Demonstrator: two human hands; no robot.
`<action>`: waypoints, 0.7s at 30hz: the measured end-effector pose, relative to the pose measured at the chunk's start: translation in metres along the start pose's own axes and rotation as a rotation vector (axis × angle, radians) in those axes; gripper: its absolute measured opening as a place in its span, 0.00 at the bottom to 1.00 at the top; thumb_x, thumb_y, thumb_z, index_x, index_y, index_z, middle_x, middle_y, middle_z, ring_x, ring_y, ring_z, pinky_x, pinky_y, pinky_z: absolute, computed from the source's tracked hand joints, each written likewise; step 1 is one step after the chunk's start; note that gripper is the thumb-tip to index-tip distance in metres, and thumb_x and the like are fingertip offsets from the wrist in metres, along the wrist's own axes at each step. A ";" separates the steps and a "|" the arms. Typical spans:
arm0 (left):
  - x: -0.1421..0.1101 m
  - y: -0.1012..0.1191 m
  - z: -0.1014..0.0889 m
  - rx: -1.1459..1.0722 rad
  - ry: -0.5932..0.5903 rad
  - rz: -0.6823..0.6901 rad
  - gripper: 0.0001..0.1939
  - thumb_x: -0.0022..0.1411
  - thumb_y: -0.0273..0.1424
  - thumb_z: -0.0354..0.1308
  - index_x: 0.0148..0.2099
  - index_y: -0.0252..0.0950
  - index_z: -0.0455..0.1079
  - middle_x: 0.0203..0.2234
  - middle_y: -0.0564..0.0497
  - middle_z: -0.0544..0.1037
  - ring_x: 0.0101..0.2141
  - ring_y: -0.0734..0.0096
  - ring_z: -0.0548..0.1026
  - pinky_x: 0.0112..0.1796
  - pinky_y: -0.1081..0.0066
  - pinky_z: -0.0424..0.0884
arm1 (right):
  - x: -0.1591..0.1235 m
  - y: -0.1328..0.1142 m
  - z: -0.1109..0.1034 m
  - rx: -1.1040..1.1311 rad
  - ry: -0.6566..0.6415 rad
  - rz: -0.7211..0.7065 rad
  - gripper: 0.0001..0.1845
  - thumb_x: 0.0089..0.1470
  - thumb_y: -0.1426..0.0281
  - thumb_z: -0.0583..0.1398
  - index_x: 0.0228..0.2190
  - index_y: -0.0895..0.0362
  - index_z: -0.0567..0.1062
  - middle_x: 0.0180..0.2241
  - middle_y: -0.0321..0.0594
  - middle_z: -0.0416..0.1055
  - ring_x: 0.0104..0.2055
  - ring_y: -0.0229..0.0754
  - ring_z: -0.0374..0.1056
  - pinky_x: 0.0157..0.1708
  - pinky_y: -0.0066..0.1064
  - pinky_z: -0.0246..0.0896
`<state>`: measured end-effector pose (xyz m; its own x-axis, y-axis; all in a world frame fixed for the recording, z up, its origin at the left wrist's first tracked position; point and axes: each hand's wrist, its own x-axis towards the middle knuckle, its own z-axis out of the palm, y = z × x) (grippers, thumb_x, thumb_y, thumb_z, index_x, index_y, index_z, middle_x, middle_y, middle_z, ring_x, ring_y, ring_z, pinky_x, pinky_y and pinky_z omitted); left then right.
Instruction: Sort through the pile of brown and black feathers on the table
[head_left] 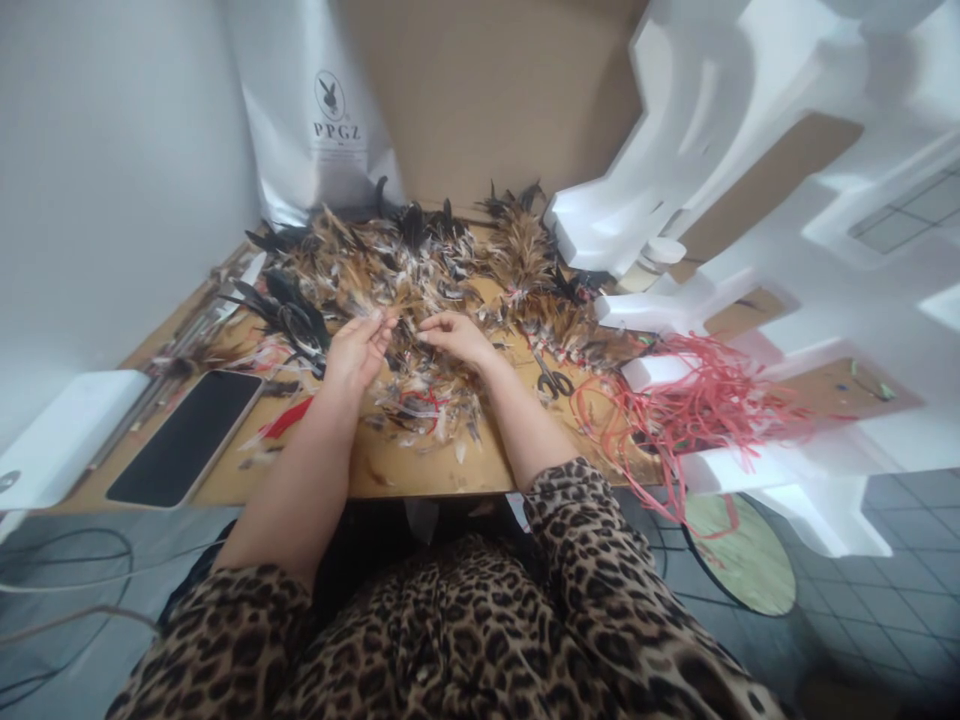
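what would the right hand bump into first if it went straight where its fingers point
Probably the left hand: the fingers of the right hand point across toward its fingertips. Depth is unclear, so feathers around them might be met first.

My left hand and right hand close together, fingers bent over brown and black feathers, black-handled scissors at my right's four o'clock, red strips past them at three o'clock, smartphone at my left's eight o'clock
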<state>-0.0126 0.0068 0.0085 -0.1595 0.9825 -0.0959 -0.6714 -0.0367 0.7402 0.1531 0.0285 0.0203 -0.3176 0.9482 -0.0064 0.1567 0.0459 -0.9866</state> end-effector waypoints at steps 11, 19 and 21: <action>-0.008 -0.008 0.008 0.101 -0.042 -0.045 0.03 0.50 0.23 0.63 0.29 0.29 0.72 0.25 0.48 0.78 0.26 0.80 0.75 0.27 0.83 0.69 | 0.001 0.000 0.028 0.308 0.234 -0.115 0.10 0.38 0.68 0.63 0.27 0.59 0.73 0.21 0.30 0.68 0.20 0.28 0.55 0.23 0.22 0.53; -0.004 -0.009 0.006 0.047 -0.058 -0.041 0.03 0.51 0.23 0.63 0.30 0.29 0.72 0.23 0.49 0.77 0.25 0.81 0.75 0.27 0.84 0.69 | -0.003 -0.001 0.030 0.253 0.181 -0.283 0.12 0.40 0.66 0.64 0.29 0.59 0.75 0.29 0.36 0.73 0.32 0.33 0.66 0.38 0.26 0.61; -0.005 -0.010 0.006 0.050 -0.060 -0.038 0.03 0.50 0.23 0.63 0.29 0.29 0.72 0.23 0.49 0.77 0.25 0.81 0.75 0.26 0.84 0.69 | -0.003 -0.001 0.032 0.219 0.216 -0.269 0.13 0.40 0.64 0.64 0.29 0.59 0.74 0.29 0.36 0.73 0.32 0.33 0.66 0.37 0.26 0.61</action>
<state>-0.0006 0.0036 0.0057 -0.0900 0.9923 -0.0854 -0.6386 0.0083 0.7695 0.1239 0.0157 0.0157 -0.1131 0.9568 0.2679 -0.1155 0.2552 -0.9600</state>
